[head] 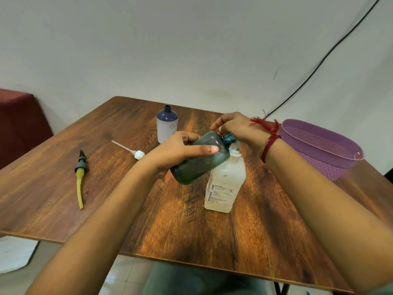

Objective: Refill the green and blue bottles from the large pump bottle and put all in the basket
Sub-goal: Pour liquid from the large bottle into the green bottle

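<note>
My left hand [180, 151] grips the dark green bottle [200, 162], tilted with its open neck pointing right, against the pump head of the large pump bottle [225, 184]. That translucent white bottle stands upright on the wooden table [191, 226]. My right hand [236, 126] rests on top of the pump head, fingers bent down over it; the nozzle is mostly hidden. The blue bottle [167, 126], uncapped, with a white lower body, stands upright farther back. The purple basket [331, 165] sits at the table's right edge.
A white pump cap with its dip tube [133, 151] lies left of my left hand. A dark pump cap with a yellow tube [80, 173] lies farther left. A dark red seat [19, 124] stands beyond the table's left side. A black cable [319, 64] runs down the wall.
</note>
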Available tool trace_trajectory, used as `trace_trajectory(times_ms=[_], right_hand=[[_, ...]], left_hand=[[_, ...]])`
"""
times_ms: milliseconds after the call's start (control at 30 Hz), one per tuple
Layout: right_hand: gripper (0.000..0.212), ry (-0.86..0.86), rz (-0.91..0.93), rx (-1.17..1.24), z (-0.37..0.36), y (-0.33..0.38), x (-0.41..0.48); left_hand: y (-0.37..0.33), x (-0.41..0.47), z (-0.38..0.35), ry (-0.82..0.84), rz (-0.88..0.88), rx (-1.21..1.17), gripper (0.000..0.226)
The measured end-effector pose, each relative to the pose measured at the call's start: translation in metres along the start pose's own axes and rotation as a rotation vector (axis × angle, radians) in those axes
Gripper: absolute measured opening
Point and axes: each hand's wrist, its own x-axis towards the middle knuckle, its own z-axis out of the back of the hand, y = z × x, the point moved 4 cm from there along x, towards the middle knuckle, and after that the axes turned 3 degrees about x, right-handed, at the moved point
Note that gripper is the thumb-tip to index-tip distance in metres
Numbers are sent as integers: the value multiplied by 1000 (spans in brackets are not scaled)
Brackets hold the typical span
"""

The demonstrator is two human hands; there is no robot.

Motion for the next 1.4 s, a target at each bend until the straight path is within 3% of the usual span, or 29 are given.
trace_trajectory(times_ms=[200, 367, 667, 933, 1167, 1300, 1400], right_hand=[[27, -24, -9, -29, -1, -2, -5], [28, 118, -73, 70, -4, -2, -8], [28, 108, -38, 12, -1, 0, -5], [26, 86, 18, -99, 2, 8, -3], [32, 97, 4, -34, -7, -3, -1], [33, 109, 20, -45, -1, 3, 2], [30, 117, -7, 1, -6, -4, -1]], left_hand=[[8, -2, -5, 1, 22, -56, 50], [5, -2, -3, -5, 4, -22, 70], [5, 0, -6, -7, -5, -65, 51], [3, 1, -4, -6, -21, -80, 53], [7, -1, -4, 30, -13, -74, 52], [1, 1, -1, 16, -31, -65, 64], [5, 1, -2, 36, -21, -57, 56]])
